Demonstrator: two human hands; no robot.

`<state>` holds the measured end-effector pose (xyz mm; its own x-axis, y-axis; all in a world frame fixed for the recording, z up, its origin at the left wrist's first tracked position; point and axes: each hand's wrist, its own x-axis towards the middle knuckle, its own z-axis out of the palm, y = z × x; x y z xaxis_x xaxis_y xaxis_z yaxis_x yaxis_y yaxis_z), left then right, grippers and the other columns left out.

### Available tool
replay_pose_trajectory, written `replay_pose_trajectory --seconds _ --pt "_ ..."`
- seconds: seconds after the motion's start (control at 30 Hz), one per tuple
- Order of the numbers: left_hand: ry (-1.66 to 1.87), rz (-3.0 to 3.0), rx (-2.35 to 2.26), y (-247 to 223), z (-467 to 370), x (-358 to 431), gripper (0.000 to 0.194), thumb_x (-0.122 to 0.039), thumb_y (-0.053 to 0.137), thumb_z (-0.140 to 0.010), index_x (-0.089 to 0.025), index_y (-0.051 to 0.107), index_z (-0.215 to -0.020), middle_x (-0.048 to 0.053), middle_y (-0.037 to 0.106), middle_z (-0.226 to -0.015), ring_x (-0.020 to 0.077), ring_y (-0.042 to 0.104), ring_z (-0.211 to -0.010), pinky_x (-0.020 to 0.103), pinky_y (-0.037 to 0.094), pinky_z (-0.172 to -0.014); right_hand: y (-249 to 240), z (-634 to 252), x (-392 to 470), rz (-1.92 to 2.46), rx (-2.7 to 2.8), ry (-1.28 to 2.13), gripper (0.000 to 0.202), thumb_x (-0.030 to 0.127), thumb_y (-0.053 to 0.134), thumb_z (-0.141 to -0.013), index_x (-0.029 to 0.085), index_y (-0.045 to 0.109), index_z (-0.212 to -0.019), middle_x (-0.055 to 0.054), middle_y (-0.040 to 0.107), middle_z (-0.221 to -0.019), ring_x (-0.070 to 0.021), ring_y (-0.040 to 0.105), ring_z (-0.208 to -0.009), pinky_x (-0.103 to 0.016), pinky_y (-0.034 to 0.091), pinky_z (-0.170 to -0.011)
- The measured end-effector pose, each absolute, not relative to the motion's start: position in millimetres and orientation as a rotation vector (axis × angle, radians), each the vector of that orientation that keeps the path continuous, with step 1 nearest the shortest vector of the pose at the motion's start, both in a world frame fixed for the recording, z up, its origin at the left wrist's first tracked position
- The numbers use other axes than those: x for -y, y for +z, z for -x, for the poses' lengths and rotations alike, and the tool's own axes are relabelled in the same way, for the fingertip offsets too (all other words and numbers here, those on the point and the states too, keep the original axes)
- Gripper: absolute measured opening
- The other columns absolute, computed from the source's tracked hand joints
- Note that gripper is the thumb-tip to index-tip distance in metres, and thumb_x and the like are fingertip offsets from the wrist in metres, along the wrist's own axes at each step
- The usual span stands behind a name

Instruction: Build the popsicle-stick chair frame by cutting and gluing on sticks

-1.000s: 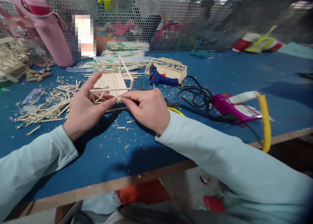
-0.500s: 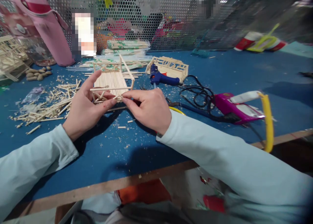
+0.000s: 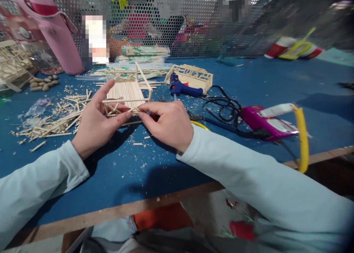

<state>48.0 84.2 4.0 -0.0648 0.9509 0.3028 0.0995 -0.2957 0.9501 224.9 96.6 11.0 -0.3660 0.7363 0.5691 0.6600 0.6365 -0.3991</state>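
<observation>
A small frame built of wooden sticks (image 3: pixel 125 90), with a slatted base and raised rails, sits between my hands on the blue table. My left hand (image 3: pixel 101 118) grips its near left side, thumb and fingers closing on the short crossed sticks while the index finger points up. From the right, my right hand (image 3: pixel 168 122) pinches the near rail close to the left thumb. The fingertips almost meet at a small peak of sticks. Part of the near rail is hidden behind the fingers.
A blue glue gun (image 3: pixel 185 89) rests against another stick model (image 3: pixel 193 76). Its black cord (image 3: pixel 224 105) lies near a magenta tool (image 3: pixel 268 122). Loose cut sticks (image 3: pixel 61 122) are scattered at left, below a pink bottle (image 3: pixel 56 35). Packs of sticks (image 3: pixel 145 51) lie behind.
</observation>
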Motion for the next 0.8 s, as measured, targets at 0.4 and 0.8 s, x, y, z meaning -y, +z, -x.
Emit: replay_pose_trajectory --seconds 0.4,0.8 --pt "1.427 -1.455 -1.179 4.2 -48.0 -83.3 0.088 -0.024 0.084 -0.061 -0.023 0.041 -0.138 0.0 0.069 -0.078 0.0184 0.066 -0.075 0.036 0.055 -0.077 10.9 -225.3 -97.0 1.081 2.115 0.107 0.019 0.026 0.058 -0.083 0.02 0.076 -0.084 0.001 0.069 -0.062 -0.0084 0.052 -0.05 -0.023 0.036 -0.057" --pt "1.41 -1.443 -1.188 5.7 -48.0 -82.0 0.087 -0.024 0.082 -0.065 -0.021 0.037 -0.14 -0.003 0.069 -0.078 0.0172 0.066 -0.078 0.036 0.054 -0.078 16.1 -230.8 -95.6 0.912 2.13 0.074 0.022 0.025 0.054 -0.086 0.018 0.076 -0.086 0.0 0.073 -0.07 -0.0073 0.052 -0.049 -0.023 0.036 -0.055"
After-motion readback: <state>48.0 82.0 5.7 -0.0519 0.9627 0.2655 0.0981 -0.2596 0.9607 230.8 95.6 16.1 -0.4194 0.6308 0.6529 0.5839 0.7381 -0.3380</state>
